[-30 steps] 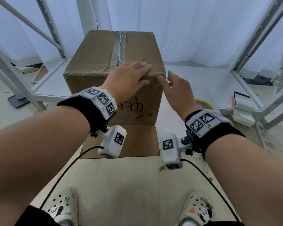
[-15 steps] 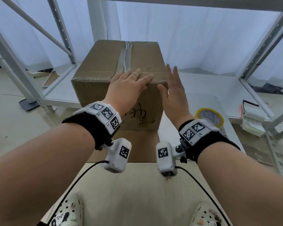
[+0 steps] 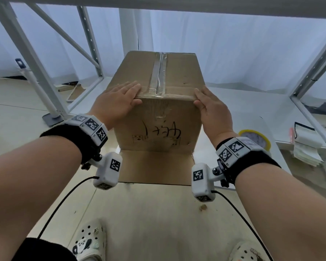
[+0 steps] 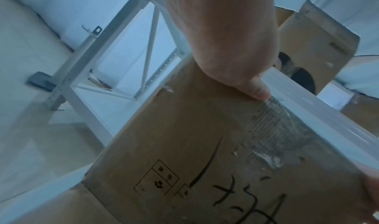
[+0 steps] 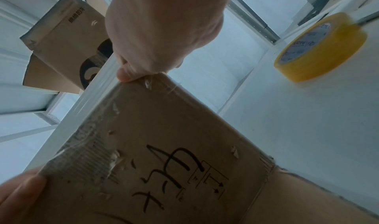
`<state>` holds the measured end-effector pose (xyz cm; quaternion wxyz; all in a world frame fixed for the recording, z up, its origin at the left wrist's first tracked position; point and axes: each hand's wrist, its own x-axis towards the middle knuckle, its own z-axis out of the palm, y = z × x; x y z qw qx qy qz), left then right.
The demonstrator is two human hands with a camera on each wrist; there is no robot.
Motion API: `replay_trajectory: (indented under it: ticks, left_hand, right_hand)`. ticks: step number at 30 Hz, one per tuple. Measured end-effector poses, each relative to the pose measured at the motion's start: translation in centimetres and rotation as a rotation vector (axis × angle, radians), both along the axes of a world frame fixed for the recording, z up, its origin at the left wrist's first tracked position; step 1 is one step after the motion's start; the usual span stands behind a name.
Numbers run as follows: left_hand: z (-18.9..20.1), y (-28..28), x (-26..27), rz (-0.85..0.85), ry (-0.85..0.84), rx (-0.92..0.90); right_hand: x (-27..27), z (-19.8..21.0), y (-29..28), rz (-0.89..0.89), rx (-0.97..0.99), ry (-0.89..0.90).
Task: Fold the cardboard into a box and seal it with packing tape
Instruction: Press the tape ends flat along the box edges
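Nearest the person, a loose cardboard flap lies flat over the front edge of the white bench, joined to the bottom of the box. The box stands upright near that front edge, black handwriting on its near face. A strip of clear tape runs along the centre seam of the top and folds down over the near top edge onto the front face, where it looks wrinkled.

The left hand grips the near top-left corner of the box, fingers laid flat on the top and thumb pressed on the front face. The right hand holds the near top-right corner the same way, fingers over the edge and thumb against the front; from the wrist views the fingers on top are mostly hidden, so how hard they press is unclear.

To the right of the box, toward the bench's right edge, a yellow tape roll lies flat. Behind stand white shelf frames and pale curtains.
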<state>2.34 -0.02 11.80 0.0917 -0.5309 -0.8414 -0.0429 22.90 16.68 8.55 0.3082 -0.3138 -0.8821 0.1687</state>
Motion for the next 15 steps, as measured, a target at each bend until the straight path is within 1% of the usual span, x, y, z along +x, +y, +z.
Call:
replay_trajectory:
  ticks: [2,6,8,10,12,15]
  left_hand:
    - [0.5,0.9,1.0,-0.007,0.007,-0.008]
    - [0.2,4.5,5.7,-0.220,0.070,0.001]
    - [-0.3,5.4,6.6,-0.226,0.091,0.016]
    - [-0.6,5.0,5.5,-0.201,0.106,0.029]
    - [-0.6,3.7,3.2,-0.172,0.106,0.013]
    - [-0.3,0.9,-0.2,-0.067,0.041,-0.001]
  right_hand:
    - [-0.2,0.4,0.0,-0.022,0.022,-0.053]
    - [-0.1,1.1,0.0,-0.070,0.073,-0.201]
    - [0.1,1.3,0.2,-0.088,0.076,-0.249]
    - [0.3,1.4,0.3,-0.083,0.062,-0.252]
    - [0.3,1.4,0.2,-0.076,0.029,-0.216]
    - [0.2,1.0,-0.2,-0.076,-0.012,-0.138]
